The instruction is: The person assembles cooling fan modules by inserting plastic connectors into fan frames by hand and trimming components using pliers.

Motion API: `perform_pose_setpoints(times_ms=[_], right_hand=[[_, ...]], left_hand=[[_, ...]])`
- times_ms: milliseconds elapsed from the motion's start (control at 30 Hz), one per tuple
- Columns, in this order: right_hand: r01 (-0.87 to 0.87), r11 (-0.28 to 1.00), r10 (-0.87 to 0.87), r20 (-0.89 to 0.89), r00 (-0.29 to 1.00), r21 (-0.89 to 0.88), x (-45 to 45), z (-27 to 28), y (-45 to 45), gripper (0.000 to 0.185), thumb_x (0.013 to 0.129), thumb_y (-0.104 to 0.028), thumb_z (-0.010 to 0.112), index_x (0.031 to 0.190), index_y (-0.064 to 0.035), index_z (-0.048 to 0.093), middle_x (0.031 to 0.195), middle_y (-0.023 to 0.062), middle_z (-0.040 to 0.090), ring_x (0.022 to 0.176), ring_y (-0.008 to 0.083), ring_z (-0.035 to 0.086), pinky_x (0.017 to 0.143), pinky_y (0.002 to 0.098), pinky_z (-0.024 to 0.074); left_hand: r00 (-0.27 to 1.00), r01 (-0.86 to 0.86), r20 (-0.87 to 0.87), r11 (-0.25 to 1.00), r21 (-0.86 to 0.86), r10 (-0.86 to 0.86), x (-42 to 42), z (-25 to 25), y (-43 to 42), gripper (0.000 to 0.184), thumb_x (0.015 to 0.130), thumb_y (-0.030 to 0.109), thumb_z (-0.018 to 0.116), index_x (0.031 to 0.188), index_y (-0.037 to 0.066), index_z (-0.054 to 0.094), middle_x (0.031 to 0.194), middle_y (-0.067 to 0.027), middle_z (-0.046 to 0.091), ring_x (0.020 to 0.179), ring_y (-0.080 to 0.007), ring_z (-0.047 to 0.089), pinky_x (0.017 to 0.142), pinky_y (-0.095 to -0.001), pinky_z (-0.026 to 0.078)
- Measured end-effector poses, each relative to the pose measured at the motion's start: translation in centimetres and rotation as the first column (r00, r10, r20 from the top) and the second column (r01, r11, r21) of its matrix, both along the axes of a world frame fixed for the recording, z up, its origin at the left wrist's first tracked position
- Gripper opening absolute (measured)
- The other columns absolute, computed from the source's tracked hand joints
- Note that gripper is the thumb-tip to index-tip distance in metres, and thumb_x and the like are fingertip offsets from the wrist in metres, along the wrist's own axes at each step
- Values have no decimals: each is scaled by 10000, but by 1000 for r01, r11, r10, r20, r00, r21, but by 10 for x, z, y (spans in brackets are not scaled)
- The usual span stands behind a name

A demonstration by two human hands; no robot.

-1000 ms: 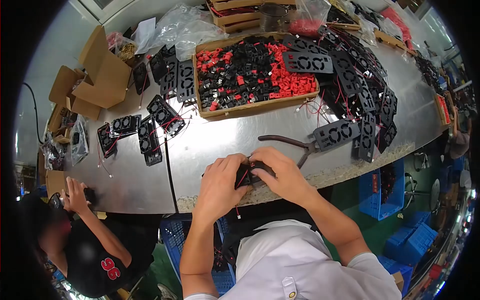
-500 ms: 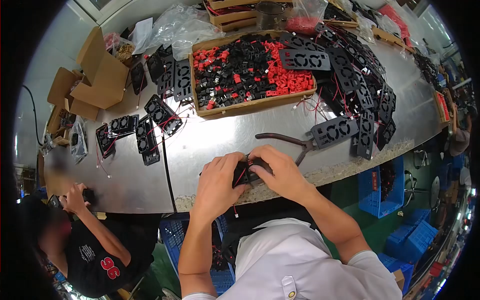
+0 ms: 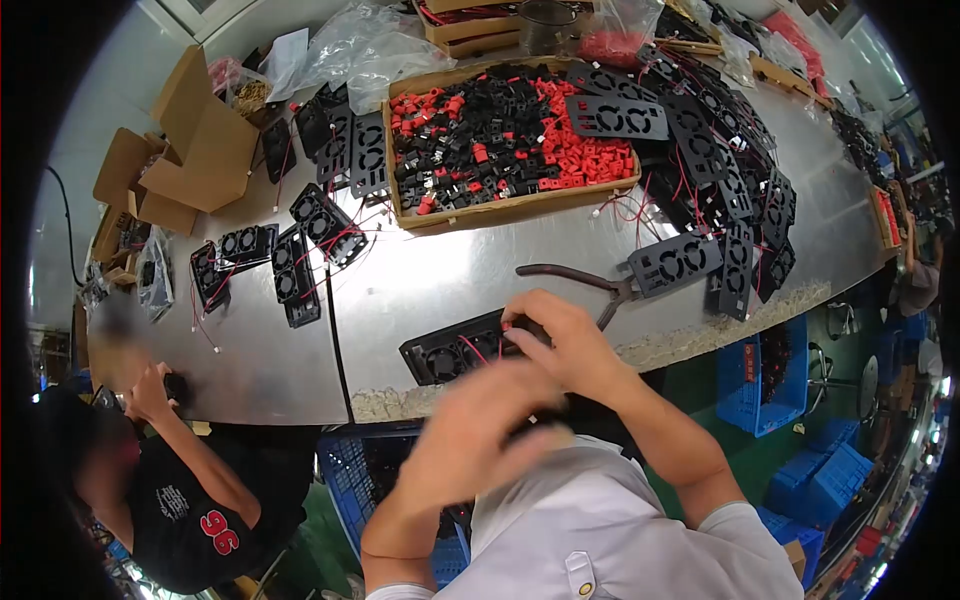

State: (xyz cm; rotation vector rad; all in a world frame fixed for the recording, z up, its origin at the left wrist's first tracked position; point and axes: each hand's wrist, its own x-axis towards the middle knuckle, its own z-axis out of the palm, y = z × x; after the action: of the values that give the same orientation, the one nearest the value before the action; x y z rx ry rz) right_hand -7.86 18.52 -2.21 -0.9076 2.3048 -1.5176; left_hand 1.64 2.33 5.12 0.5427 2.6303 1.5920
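Now, at the far left of the person's hands, a co-worker's hand is raised near a small dark object, too small to make out. Beyond it stands an open cardboard box; nearer to the person's hands, several fan units lie on the bench with red wires trailing from them.

Directly ahead of the left hand, a black fan panel rests flat near the bench's front edge, its left part uncovered. That is the change: a moment ago the left hand lay over this part, and it has since come off and back toward the body. The left hand is motion-blurred just in front of the panel, so I cannot tell whether its fingers are empty or carry something. Straight beyond both hands sits a shallow tray of red and black parts.

The right hand stays at the panel's right end, thumb and bent fingers closed around a small red piece there. With the other hand away, it seems to steady the panel alone. Just beyond it lie pliers, untouched, and further right, slotted black panels in a loose heap.
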Motion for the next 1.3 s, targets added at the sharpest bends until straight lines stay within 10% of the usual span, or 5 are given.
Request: perform_pose_setpoints(times_ms=[167,233,633,900,1300], right_hand=[[-137,987,143,-65,988,81,-21,9,-4,171,859,-57,683,1005,0,613,951,182,648,921,399,633,800,453,502],[-181,968,197,-81,977,172,-29,29,-12,169,849,-65,693,988,-9,616,931,175,654,883,385,637,784,433,504],[-318,816,386,-45,921,482,-68,75,-64,146,794,-21,690,907,8,604,859,203,668,849,422,639,755,458,492],[-239,911,279,-74,957,336,-43,52,-31,96,833,-48,646,893,8,598,853,222,655,873,437,625,774,511,481],[13,996,-12,-11,1000,88,9,13,5,161,894,-65,671,1031,-5,610,976,180,639,890,399,627,774,455,503]], left_hand=[[704,495,340,774,394,-623,28,-121,78,277,987,263,655,1173,59,653,1160,-119,695,971,-268,699,857,-386,555],[302,-363,727,631,686,-617,34,-142,128,277,1022,276,602,1217,83,638,1175,-81,699,984,-230,705,860,-391,560],[163,-520,-355,-386,762,-920,43,-159,234,721,984,673,449,1457,133,520,1483,-109,559,1343,-318,551,1086,-549,447],[428,-494,595,375,784,-680,27,-143,171,470,1026,266,607,1443,74,503,1392,-96,602,1289,-240,579,1017,-411,519],[965,-260,-138,864,-431,222,8,-1,-1,672,710,236,878,1306,70,614,1313,-126,617,1264,-392,556,1069,-516,431]])
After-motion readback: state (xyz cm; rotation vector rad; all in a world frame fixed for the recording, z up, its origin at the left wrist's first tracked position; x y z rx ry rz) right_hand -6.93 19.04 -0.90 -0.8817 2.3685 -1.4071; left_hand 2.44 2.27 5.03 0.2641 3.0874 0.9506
